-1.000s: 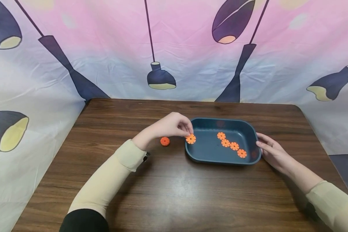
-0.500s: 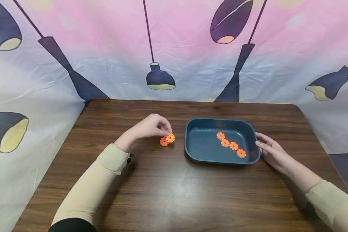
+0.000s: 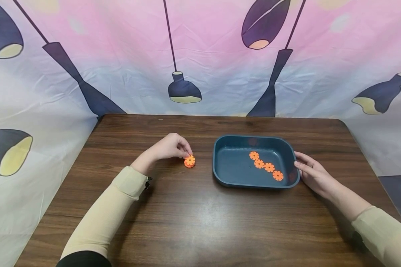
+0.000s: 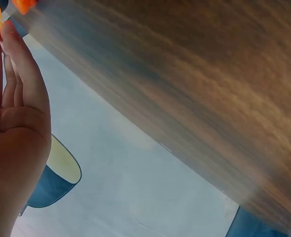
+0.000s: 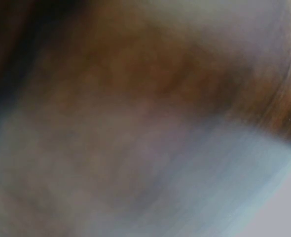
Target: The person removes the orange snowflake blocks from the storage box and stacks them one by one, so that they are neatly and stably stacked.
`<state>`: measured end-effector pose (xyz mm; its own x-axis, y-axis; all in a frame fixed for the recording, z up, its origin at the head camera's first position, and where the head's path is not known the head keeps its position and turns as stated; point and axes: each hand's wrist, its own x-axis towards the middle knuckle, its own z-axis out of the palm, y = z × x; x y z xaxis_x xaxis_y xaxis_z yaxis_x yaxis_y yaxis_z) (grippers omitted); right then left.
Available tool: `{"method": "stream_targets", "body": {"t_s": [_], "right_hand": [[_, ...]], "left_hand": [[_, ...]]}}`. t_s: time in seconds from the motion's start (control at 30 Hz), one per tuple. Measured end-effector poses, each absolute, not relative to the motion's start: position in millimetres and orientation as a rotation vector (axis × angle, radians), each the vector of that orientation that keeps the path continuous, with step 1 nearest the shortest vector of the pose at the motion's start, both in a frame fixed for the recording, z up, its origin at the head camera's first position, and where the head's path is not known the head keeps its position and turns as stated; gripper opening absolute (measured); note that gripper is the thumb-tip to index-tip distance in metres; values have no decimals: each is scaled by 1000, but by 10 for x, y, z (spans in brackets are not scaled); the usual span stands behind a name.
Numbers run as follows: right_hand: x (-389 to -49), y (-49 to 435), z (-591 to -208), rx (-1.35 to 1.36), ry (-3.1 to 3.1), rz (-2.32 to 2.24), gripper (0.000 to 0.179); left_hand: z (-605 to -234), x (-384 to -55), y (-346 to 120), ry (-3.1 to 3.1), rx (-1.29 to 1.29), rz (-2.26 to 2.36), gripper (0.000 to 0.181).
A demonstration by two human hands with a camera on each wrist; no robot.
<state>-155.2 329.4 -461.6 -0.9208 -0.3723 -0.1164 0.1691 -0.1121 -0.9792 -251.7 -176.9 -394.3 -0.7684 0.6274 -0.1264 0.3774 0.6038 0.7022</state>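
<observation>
Orange disc (image 3: 189,160) pinched in left hand (image 3: 171,147), outside the blue tray (image 3: 234,168)

Thumb and fingertips of the left hand close on the notched disc near its edge. From the head view it overlaps a redder disc (image 3: 188,166) on the brown worktop (image 3: 173,222); the left wrist view shows the two apart.

To their right sits the tray, well apart from the left hand. Four orange discs (image 3: 264,165) lie inside in a slanting chain, touching or nearly so. At the tray's right end, the right hand (image 3: 314,176) rests its fairly straight fingers and thumb against the outside; the right wrist view is too blurred to add detail. Both sleeves (image 3: 107,211) are pale. Behind hangs a lamp-printed cloth (image 3: 130,48).
</observation>
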Motion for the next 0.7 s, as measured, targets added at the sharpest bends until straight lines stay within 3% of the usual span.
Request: {"method": "stream_targets", "body": {"t_s": [0.7], "right_hand": [[-1552,3296,-4610,-202,1826,-2081,35]], "left_hand": [[-4021,-2521,-1789,2481,770,945,9]]}}
